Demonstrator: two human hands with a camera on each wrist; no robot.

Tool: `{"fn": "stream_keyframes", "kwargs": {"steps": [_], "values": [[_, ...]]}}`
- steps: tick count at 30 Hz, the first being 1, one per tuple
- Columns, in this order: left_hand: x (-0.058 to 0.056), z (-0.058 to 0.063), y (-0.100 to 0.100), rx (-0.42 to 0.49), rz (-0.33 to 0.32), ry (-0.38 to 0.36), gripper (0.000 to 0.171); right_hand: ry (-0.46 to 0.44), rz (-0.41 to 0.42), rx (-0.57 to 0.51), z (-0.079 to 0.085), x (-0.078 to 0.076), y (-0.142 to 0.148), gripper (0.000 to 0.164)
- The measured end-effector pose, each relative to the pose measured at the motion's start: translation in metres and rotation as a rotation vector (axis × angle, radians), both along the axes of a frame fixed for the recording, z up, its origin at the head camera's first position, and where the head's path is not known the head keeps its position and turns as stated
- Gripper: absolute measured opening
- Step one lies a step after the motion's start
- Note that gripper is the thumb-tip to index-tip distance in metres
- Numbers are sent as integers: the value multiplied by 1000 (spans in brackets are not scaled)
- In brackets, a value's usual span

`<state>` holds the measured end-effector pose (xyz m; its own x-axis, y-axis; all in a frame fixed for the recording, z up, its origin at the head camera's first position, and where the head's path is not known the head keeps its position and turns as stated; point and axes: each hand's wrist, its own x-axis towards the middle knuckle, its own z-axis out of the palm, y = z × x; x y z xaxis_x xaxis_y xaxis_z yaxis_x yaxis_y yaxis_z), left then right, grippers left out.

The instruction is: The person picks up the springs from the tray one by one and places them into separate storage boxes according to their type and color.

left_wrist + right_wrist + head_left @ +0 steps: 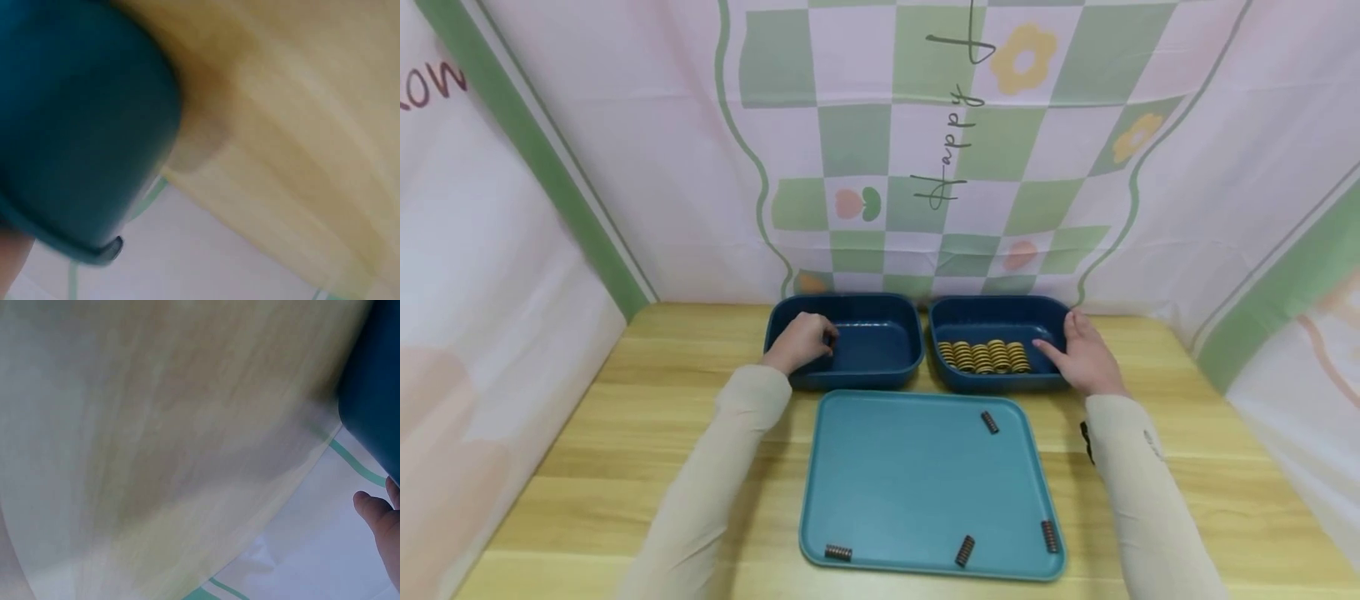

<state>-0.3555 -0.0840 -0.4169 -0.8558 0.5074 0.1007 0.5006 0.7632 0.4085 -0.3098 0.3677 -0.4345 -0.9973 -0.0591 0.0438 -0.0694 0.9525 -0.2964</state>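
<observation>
My left hand [802,342] reaches over the near-left side of the left dark blue bin [880,380], fingers curled downward; whether they pinch anything is hidden. In the left wrist view that bin's outer wall [94,125] fills the left side. My right hand [1088,354] rests at the right rim of the second blue bin [1000,382], thumb extended inside and fingers along the outside. Yellow coil springs [985,357] lie in rows in the right bin. On the teal tray [917,483] are several dark coil springs, one [990,422] near the upper right.
The bins stand side by side at the back of the wooden table [602,467], against a patterned cloth [925,167]. The tray lies in front of them, between the forearms. Other dark springs lie along its near edge [838,552] and right edge [1049,537].
</observation>
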Motion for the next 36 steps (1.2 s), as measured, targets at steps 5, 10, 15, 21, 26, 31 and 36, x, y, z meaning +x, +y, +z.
{"fn": "stream_keyframes", "kwargs": {"steps": [5,10,15,21,26,31,36], "values": [[-5,-10,-3,-130,-21,22,19,-2,0,1,1,0,-1,98],[-8,-15,-3,-192,-8,17,19,-7,-2,5,0,-2,-1,99],[-9,-17,-3,-204,1,10,17,-7,-8,-4,-2,-3,1,99],[-8,-15,1,-209,-3,-20,15,2,-7,-2,-4,-1,4,99],[-6,-11,-1,-217,-12,-13,14,4,-3,1,-3,1,1,97],[-3,1,-3,-223,-29,39,27,12,-3,-10,-1,2,0,96],[5,15,-6,-214,-113,123,30,4,-11,-18,3,4,0,97]]}}
